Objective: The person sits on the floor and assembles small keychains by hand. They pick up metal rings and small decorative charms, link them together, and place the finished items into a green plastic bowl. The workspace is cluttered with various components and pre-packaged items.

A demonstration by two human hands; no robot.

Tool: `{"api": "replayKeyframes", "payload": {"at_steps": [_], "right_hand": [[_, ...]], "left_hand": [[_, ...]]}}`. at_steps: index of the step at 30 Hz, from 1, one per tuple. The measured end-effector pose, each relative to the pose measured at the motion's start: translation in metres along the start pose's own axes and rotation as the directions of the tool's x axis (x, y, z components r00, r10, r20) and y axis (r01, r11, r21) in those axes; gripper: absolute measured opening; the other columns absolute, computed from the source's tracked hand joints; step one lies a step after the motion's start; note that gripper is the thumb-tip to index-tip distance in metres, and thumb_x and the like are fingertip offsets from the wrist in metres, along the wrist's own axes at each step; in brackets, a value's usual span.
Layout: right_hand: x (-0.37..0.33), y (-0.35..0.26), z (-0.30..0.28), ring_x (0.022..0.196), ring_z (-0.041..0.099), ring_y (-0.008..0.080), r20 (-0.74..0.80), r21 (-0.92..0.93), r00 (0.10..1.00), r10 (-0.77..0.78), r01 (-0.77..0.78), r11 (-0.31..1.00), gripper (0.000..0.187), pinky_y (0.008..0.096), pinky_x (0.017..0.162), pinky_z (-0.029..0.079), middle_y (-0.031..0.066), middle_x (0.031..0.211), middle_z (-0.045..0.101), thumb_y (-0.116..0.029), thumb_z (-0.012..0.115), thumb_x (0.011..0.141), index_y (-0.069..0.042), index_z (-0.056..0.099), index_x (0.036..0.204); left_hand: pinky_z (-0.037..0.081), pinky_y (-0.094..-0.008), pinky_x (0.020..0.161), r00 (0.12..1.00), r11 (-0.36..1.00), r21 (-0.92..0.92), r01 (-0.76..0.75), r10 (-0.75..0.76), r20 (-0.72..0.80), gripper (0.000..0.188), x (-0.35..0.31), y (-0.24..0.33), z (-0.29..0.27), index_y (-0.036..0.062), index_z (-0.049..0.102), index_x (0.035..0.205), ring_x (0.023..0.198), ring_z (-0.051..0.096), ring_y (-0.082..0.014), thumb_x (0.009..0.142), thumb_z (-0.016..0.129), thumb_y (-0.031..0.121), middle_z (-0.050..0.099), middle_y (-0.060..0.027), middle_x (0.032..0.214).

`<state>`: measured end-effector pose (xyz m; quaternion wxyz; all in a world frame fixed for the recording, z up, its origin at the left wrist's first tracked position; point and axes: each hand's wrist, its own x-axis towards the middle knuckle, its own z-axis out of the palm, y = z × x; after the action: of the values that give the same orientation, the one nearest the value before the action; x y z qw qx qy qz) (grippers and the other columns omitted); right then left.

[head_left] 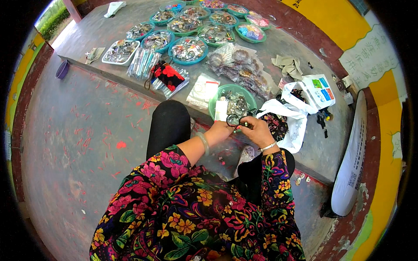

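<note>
My left hand (221, 130) and my right hand (258, 132) meet just in front of the green basin (212, 107). Between their fingertips is a thin black ring-shaped band (233, 120), probably a hair tie, and both hands are closed on it. A white card (220, 110) stands out at the near edge of the basin, beside my left fingers; whether they touch it I cannot tell. Small clear packets (239, 104) fill the basin. Against my right hand lies an opened white plastic bag (297, 124) with dark patterned items (275, 125) showing in it.
Several round basins (188, 61) of packaged small goods stand at the back, with a white tray (107, 57) nearer left. Bagged brown items (241, 65) lie behind the green basin. A red-and-black pouch (167, 75) and a clear packet (201, 91) sit along the ledge edge (130, 83).
</note>
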<state>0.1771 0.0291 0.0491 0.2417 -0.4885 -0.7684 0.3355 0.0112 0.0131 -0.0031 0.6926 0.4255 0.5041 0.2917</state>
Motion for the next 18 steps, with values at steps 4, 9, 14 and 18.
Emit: {"api": "replayKeyframes", "payload": {"at_steps": [4, 9, 14, 18], "right_hand": [[0.001, 0.009, 0.003, 0.058, 0.055, 0.0144, -0.033, 0.033, 0.997, 0.066, -0.064, 0.997, 0.014, 0.0267, 0.052, 0.042, 0.0056, 0.065, 0.059, -0.014, 0.062, 0.073, -0.002, 0.060, 0.081], [-0.001, 0.000, 0.000, 0.060, 0.059, 0.0283, -0.155, -0.114, 0.987, 0.039, -0.057, 0.992, 0.013, 0.0349, 0.054, 0.045, 0.0112, 0.066, 0.060, -0.019, 0.061, 0.071, -0.008, 0.062, 0.078], [0.000, -0.002, 0.000, 0.059, 0.058, 0.0306, -0.178, -0.235, 0.984, -0.009, -0.034, 0.971, 0.012, 0.0380, 0.053, 0.044, 0.0125, 0.064, 0.059, -0.020, 0.060, 0.071, -0.009, 0.062, 0.076], [0.000, 0.001, 0.005, 0.053, 0.056, 0.0235, -0.163, -0.294, 0.984, -0.075, 0.024, 0.956, 0.011, 0.0327, 0.051, 0.042, 0.0099, 0.060, 0.057, -0.017, 0.064, 0.067, -0.007, 0.062, 0.074]], "left_hand": [[0.041, -0.0232, 0.049, 0.997, 0.977, 0.197, -0.080, 0.077, 0.021, 0.022, 0.011, -0.014, -0.005, 0.0038, 0.062, 0.095, 0.059, 0.055, -0.0096, 0.084, 0.049, 0.019, 0.060, -0.0029, 0.072], [0.042, -0.0244, 0.051, 0.994, 0.988, 0.106, -0.109, 0.106, 0.033, 0.022, 0.007, -0.010, -0.003, 0.0006, 0.062, 0.090, 0.060, 0.055, -0.0109, 0.083, 0.050, 0.018, 0.061, -0.0048, 0.074], [0.045, -0.0242, 0.055, 0.998, 0.997, 0.049, -0.058, 0.058, 0.007, 0.024, 0.008, -0.012, -0.001, -0.0050, 0.061, 0.086, 0.062, 0.056, -0.0123, 0.083, 0.049, 0.016, 0.061, -0.0076, 0.075], [0.046, -0.0253, 0.056, 0.997, 0.978, 0.192, -0.082, 0.079, 0.023, 0.026, 0.010, -0.011, -0.004, -0.0071, 0.060, 0.083, 0.061, 0.056, -0.0140, 0.083, 0.050, 0.016, 0.061, -0.0085, 0.072]]}}
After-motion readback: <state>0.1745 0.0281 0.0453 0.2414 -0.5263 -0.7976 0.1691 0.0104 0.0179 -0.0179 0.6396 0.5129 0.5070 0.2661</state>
